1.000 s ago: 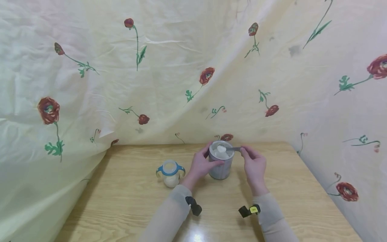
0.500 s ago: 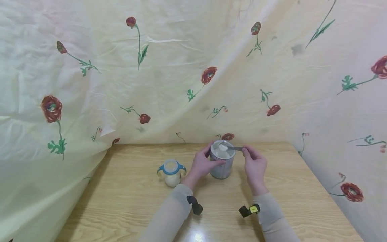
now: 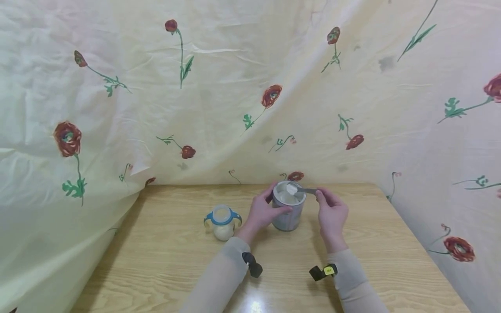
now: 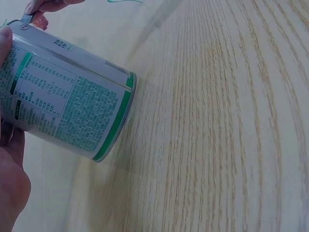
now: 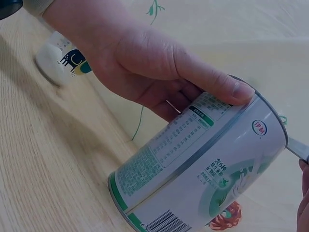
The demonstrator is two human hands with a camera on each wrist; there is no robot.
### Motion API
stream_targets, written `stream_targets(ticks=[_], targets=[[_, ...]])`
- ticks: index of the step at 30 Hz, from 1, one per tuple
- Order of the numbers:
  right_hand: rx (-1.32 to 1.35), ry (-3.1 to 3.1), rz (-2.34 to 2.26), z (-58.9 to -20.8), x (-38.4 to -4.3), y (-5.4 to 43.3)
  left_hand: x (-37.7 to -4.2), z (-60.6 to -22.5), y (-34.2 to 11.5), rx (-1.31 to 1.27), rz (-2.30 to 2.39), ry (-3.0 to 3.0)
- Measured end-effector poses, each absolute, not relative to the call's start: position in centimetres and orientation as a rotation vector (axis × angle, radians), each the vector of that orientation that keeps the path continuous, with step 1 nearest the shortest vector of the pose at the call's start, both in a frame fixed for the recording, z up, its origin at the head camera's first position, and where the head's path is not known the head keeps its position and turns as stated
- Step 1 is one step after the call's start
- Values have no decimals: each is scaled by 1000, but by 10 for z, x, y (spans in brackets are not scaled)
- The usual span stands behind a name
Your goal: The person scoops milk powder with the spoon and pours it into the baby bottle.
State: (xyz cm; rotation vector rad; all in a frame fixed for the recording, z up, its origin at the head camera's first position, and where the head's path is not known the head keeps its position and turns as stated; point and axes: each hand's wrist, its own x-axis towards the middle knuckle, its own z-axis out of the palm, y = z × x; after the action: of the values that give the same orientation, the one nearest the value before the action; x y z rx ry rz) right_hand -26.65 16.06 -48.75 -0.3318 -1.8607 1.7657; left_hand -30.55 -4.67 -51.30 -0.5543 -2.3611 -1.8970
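A silver tin of milk powder (image 3: pixel 288 213) with green print stands open on the wooden table (image 3: pixel 164 261). My left hand (image 3: pixel 261 211) grips its side; the tin (image 4: pixel 67 108) fills the left wrist view, and in the right wrist view the left hand (image 5: pixel 145 63) wraps the tin (image 5: pixel 203 169). My right hand (image 3: pixel 332 211) pinches the handle of a grey scoop (image 3: pixel 303 190), whose bowl holds a heap of white powder just above the tin's mouth. A baby bottle (image 3: pixel 222 222) with blue handles and powder inside stands left of the tin.
A cream cloth with red flowers (image 3: pixel 270 96) hangs behind and on both sides of the table. The baby bottle (image 5: pixel 60 58) shows blurred behind the left hand in the right wrist view. Bare wood (image 4: pixel 231 125) lies around the tin.
The scoop with its heap of powder has risen slightly over the tin's mouth. Both hands keep their holds; the tin and the bottle stay in place.
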Motion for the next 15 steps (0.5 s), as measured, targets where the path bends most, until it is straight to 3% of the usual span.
stream_targets(ticks=[15], targets=[[-375, -1880, 1838, -488, -267, 165, -305, -514, -47, -540, -1895, -2380]])
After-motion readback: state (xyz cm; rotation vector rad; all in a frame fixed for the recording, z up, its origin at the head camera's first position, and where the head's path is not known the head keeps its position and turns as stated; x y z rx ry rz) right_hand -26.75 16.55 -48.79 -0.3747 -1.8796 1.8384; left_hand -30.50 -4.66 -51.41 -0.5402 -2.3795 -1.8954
